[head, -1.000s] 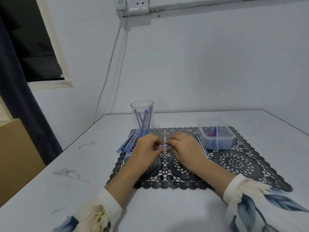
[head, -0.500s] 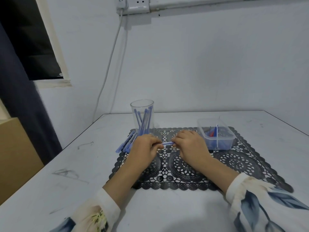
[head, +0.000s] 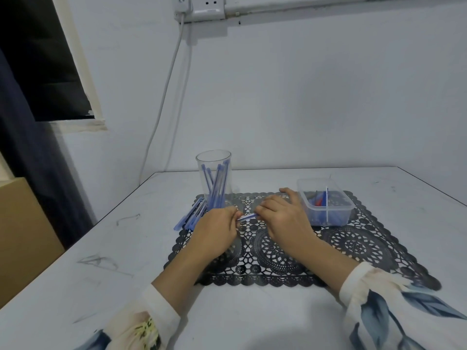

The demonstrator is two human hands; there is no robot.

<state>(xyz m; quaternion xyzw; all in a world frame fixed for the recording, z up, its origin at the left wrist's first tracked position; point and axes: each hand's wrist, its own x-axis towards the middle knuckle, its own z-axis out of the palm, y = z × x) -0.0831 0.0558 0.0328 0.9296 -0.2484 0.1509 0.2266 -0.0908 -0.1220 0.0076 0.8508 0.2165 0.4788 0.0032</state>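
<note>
A blue pen lies crosswise between my hands, just above the black lace mat. My left hand pinches its left end with curled fingers. My right hand pinches its right end, with the index finger stretched out toward the box. A clear plastic cup holding several blue pens stands at the mat's far left corner. A loose pile of blue pens lies on the mat's left edge beside the cup.
A clear plastic box with a divider and blue and red pieces inside sits on the mat at the far right. The mat lies on a white table against a white wall. A cardboard box stands at the left.
Both hands have moved slightly away from me with the pen. My right index finger has stretched out toward the plastic box.
</note>
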